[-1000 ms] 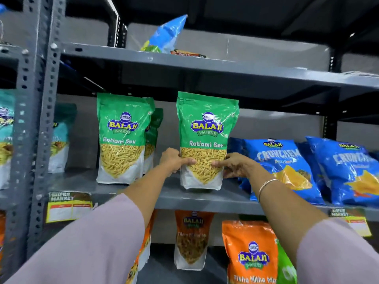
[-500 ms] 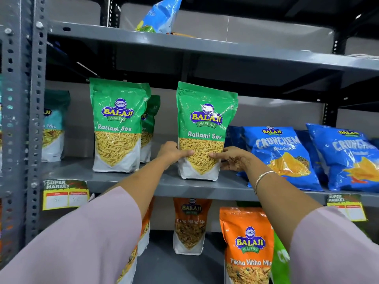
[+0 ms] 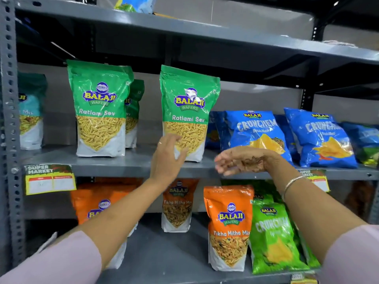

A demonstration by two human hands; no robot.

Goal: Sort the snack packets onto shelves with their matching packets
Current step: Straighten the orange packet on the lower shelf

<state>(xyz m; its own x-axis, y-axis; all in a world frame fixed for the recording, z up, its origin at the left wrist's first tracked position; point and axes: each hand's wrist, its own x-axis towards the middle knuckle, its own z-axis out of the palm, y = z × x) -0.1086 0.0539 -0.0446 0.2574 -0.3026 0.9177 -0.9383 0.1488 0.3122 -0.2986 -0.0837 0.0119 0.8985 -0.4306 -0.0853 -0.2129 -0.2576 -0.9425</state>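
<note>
A green Ratlami Sev packet (image 3: 188,107) stands upright on the middle shelf (image 3: 114,162), to the right of another green Ratlami Sev packet (image 3: 100,107) that has a third one (image 3: 134,111) behind it. My left hand (image 3: 167,158) hovers open just in front of the standing packet's lower left corner, fingers spread. To the right my right hand (image 3: 244,160) is held open, palm down, in front of the shelf edge, apart from the packet. Neither hand holds anything.
Blue Crunchem bags (image 3: 256,134) (image 3: 320,138) lean on the same shelf to the right. A teal mix packet (image 3: 30,111) stands at far left. Below are orange Tikha Mitha Mix packets (image 3: 227,226) and a green Crunchem bag (image 3: 272,236). A grey upright post (image 3: 9,119) borders the left.
Both hands have let go of the green Ratlami Sev packet and drawn back from it. The packet now stands alone on the middle shelf.
</note>
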